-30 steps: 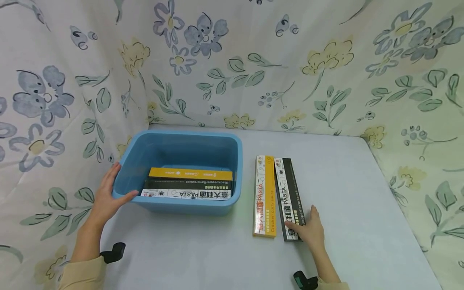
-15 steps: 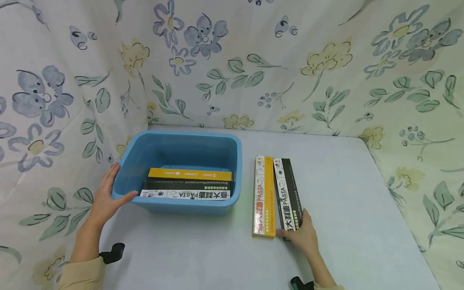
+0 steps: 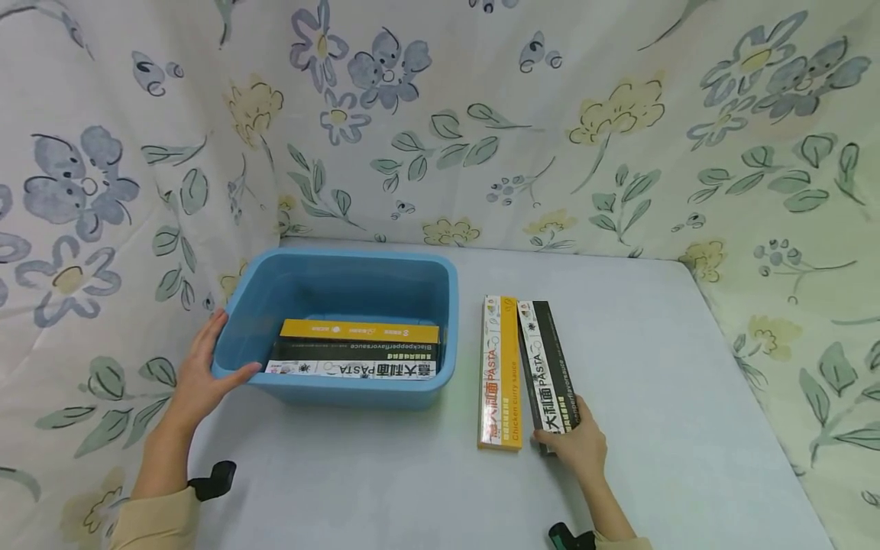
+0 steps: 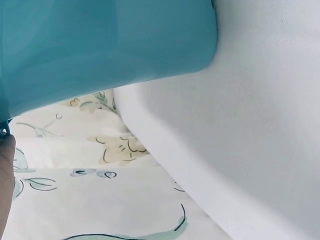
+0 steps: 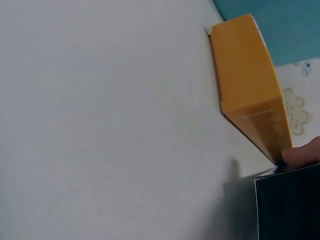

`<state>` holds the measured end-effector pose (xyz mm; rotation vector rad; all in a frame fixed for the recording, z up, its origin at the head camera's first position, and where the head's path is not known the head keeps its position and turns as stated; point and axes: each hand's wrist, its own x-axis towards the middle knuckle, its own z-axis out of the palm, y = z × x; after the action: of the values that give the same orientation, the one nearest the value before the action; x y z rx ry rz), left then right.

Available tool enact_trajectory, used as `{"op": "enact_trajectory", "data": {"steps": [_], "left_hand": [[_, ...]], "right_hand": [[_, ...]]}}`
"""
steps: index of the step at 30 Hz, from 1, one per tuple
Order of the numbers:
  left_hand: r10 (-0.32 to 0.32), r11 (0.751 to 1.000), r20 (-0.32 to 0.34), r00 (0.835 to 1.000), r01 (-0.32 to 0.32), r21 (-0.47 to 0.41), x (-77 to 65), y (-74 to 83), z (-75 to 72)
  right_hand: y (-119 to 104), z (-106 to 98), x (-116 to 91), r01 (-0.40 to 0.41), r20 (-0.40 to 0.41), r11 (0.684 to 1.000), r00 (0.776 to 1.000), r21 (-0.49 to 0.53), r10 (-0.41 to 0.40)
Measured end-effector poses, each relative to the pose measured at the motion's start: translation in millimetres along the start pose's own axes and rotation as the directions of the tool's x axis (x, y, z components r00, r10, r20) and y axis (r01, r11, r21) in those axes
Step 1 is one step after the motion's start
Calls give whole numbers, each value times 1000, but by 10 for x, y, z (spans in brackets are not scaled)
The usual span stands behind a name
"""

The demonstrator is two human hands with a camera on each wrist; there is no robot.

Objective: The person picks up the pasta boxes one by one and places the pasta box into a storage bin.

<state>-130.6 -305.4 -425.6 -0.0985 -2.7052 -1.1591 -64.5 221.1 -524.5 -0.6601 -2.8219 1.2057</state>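
Note:
My left hand (image 3: pixel 202 374) rests on the front left corner of a blue plastic bin (image 3: pixel 351 393), thumb along the front rim and fingers spread down the left side. My right hand (image 3: pixel 583 449) pinches the near end of a black and white pasta box (image 3: pixel 546 359), thumb on its left edge, fingers on its right. Just left of it lies a yellow and white pasta box (image 3: pixel 500 374). In the right wrist view, the thumb (image 5: pixel 304 153) sits between the black box (image 5: pixel 290 205) and the yellow box (image 5: pixel 245 65). The right fingertips are hidden there.
Inside the bin, a yellow pasta box (image 3: pixel 360 330) and a black one (image 3: pixel 357 353) lie lengthwise against the front wall. A white table (image 3: pixel 357 473) carries everything. Flowered cloth (image 3: pixel 440 153) hangs behind and at both sides.
My right hand has shifted slightly left, its thumb moving from on top of the black pasta box to its left edge. The left hand and bin stay put.

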Motion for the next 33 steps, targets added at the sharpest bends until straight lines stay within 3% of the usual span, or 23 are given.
{"op": "enact_trajectory", "data": {"steps": [6,25,33], "left_hand": [[-4,1000,3,1000,4,-4,-12,1,-8],[-6,1000,-4,1000,6,2,-1,1,6],[-14,1000,-1,1000,14,-2,-6,-8,-4]], "right_hand": [[-8,-43,18,-1,-39,1000,999,6,1],[-167,-307,-111,-61,-23,997,998,39,62],[-367,-529,-229,-10,-63,998,998,54,13]]}}
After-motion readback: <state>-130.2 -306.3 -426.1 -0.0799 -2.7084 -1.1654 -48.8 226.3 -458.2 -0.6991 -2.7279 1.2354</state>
